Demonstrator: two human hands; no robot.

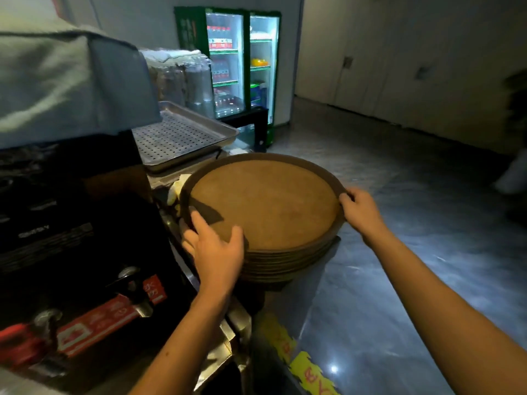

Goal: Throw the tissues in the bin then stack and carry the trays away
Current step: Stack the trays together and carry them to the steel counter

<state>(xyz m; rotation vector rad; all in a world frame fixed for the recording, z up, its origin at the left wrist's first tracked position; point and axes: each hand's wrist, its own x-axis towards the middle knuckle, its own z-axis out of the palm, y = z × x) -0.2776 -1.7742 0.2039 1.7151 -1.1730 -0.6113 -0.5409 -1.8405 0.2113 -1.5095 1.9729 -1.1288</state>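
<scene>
A stack of round brown trays point(265, 206) is seen at the right edge of the tabletop point(228, 332), its right side overhanging the grey floor point(399, 252). The top tray is gripped at two opposite points of its rim. The left hand point(216, 249) is laid over the near-left rim: its thumb is pressed on the tray's inner surface, while the fingers point(189, 240) are spread and curled down the outside of the stack. The right hand point(360, 209) is closed on the right rim, with the thumb hooked over the top edge and the fingers wrapped beneath, hidden from view. Behind the stack, toward the far edge of the tabletop, a perforated metal tray point(179, 135) is set on a raised support. A dark machine point(71, 223) with red labels is placed along the left side. Two lit drink fridges point(242, 64) are stood against the far wall.
</scene>
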